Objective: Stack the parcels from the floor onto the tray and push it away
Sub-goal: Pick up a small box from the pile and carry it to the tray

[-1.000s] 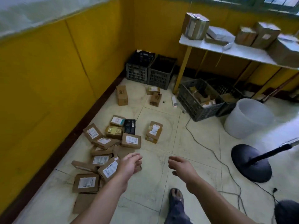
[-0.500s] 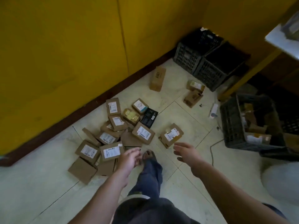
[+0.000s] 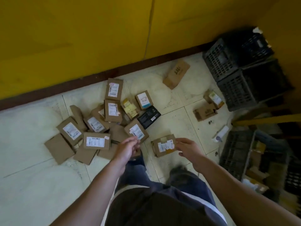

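The fingers [image 3: 133, 140] of the left hand [image 3: 127, 148] are loosely stretched and a little spread, holding nothing; their tips lie over the near corner of a labelled parcel [image 3: 136, 132], and whether they touch it cannot be told. The right hand [image 3: 189, 150] is likewise slack, its fingers [image 3: 180, 141] gently bent with nothing between them; they sit at the right edge of a lone parcel [image 3: 163, 145], touching it or just above it, one cannot say which.

Both parcels are flat brown cardboard boxes with a white shipping label on the top face; the lone parcel carries smaller stickers around its label, and it lies on the pale tiled floor [image 3: 32, 185] between the two hands, apart from the rest. The labelled parcel belongs to a heap of parcels [image 3: 96, 141] spread leftward along the floor; some lie label up, some show bare cardboard, and several overlap or lean on one another. At the heap's far right edge lie a yellowish packet [image 3: 130, 108], a small box with a white and blue face [image 3: 144, 100] and a black box [image 3: 149, 117], close together; the black box is just beside the labelled parcel.

Farther out, a printed carton [image 3: 176, 74] lies alone near the brown skirting [image 3: 65, 88] of the yellow wall [image 3: 81, 38]; two small cartons [image 3: 205, 111] sit close together near two black plastic crates [image 3: 250, 88] in the corner; a third crate [image 3: 236, 150] at the right holds more boxes, too blurred to describe.
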### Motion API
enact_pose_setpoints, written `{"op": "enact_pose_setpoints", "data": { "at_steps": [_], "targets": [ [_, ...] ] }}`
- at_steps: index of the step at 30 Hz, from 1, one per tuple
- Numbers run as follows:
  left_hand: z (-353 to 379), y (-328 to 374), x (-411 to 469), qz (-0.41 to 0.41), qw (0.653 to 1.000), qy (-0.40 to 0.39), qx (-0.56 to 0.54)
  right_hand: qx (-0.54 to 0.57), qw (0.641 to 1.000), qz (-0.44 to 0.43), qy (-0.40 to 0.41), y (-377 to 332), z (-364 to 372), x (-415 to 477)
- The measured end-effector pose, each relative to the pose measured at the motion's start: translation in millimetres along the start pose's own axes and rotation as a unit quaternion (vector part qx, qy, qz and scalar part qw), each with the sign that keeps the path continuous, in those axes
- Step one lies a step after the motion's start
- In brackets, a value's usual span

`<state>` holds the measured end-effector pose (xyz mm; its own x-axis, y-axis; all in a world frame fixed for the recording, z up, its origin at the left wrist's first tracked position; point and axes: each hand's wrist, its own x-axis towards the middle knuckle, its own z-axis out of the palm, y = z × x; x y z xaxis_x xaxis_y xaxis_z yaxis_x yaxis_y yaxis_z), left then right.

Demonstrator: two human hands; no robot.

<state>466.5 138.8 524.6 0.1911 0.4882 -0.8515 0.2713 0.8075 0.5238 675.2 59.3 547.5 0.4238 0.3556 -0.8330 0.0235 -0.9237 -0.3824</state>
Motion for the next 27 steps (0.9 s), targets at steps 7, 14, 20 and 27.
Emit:
{"op": "enact_pose_setpoints", "data": {
  "at_steps": [7,14,20,27],
  "targets": [
    [32,-22,78,-0.025,0.997,0.046,-0.064,-0.068,0.994,0.004,-0.088,-13,-5,109],
    [95,-60,177,-0.082,0.977,0.134,-0.141,-0.196,0.97,0.014,-0.143,4,-23,264],
    [147,-105,294,-0.121,0.947,0.17,-0.243,-0.275,0.951,-0.019,-0.144,27,-19,402],
    [177,-155,424,-0.132,0.945,0.167,-0.246,-0.263,0.956,-0.056,-0.122,55,33,529]
  ]
}}
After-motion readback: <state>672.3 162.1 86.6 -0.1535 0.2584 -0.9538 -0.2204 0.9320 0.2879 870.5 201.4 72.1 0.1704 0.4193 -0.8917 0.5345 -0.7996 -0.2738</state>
